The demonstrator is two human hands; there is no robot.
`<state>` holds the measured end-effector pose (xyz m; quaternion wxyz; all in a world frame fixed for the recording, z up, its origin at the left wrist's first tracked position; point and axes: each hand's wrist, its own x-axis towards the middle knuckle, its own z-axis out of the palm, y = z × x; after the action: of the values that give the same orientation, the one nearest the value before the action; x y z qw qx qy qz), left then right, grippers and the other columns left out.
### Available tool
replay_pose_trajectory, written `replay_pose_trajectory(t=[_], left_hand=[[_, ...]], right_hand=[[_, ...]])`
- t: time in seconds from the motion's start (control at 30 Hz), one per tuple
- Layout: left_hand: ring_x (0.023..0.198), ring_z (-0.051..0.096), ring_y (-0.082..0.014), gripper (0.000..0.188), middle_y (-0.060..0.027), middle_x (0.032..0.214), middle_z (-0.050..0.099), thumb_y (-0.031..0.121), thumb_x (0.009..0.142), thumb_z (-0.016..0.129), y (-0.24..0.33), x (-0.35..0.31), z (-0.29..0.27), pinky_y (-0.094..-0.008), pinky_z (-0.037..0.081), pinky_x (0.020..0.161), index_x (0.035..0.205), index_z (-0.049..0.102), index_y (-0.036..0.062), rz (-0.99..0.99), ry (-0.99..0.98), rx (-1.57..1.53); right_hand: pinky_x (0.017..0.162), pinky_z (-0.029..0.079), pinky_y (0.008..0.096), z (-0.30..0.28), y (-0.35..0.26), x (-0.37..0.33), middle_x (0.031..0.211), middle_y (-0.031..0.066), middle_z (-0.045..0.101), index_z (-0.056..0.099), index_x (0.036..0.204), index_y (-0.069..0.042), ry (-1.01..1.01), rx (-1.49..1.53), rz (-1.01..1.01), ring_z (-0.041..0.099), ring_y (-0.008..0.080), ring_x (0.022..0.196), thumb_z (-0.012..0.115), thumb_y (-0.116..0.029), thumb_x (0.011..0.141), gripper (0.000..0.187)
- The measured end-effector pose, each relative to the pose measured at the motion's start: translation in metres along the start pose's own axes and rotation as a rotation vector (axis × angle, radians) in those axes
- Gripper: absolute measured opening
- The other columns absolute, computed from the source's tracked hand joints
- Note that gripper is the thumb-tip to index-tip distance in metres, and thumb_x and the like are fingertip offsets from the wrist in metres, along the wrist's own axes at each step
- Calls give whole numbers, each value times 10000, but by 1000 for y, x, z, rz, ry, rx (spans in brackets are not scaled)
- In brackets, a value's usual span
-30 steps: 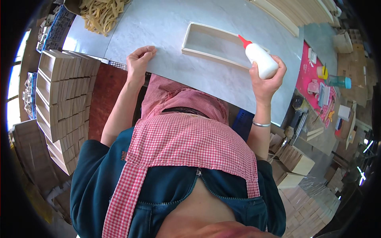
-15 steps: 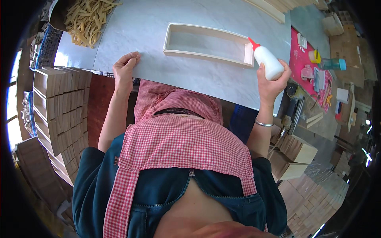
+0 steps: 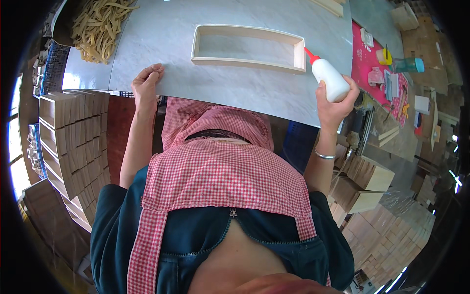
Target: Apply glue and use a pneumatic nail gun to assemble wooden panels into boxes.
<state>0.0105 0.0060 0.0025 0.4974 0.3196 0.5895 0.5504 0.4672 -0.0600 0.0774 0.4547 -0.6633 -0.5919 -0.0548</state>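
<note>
A shallow rectangular frame of pale wood point(image 3: 249, 63) lies on the grey marbled tabletop point(image 3: 171, 49). My right hand point(image 3: 338, 100) is wrapped round a white squeeze bottle point(image 3: 329, 78) with a red pointed nozzle point(image 3: 310, 55). The bottle tilts, its nozzle aimed left at the frame's right end and its tip close to that end's outer side. Whether the tip touches the wood I cannot tell. By the table's near edge, to the left of the frame, my left hand point(image 3: 146, 85) is closed with its fingertips pressed together; anything inside it is hidden.
At the far left, a dark container point(image 3: 63, 24) holds a heap of tan rubber-like bands point(image 3: 100, 29). Stacked wooden boxes point(image 3: 76, 132) stand left of the table. Wooden strips point(image 3: 330, 6) lie at the far right. Beyond the right edge are a pink surface point(image 3: 360, 63) and a teal-lidded jar point(image 3: 410, 64).
The nozzle tip has shifted from over the frame's right end to just outside it, as the bottle moved slightly right. My left hand stays closed near the table edge. The view has shifted slightly.
</note>
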Motion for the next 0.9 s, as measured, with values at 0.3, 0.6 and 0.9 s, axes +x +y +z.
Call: replay_pose_trajectory(t=[0.3,0.6,0.9], left_hand=[[972,683,-174,214,-153,1036,728,-39,918,585,0,2,1,-238,542,923,1082,718,-78,11,-5,8],[1022,688,-189,250,-167,1046,707,-13,963,617,13,-9,10,-261,558,938,1199,661,-82,43,1,-253],[980,705,-183,234,-150,1045,712,4,943,694,6,-10,2,-235,567,910,1161,678,-81,25,-20,-190]], right_hand=[[891,537,438,-33,-19,-35,1207,169,605,516,1245,-44,-32,-2,22,612,326,1060,817,-100,751,582],[870,545,424,10,-78,-53,1244,174,544,452,1270,-39,-111,434,237,595,312,1047,816,-124,756,635],[828,582,399,90,-133,-61,1236,155,550,434,1284,-84,-295,588,9,603,307,1064,815,-145,770,643]])
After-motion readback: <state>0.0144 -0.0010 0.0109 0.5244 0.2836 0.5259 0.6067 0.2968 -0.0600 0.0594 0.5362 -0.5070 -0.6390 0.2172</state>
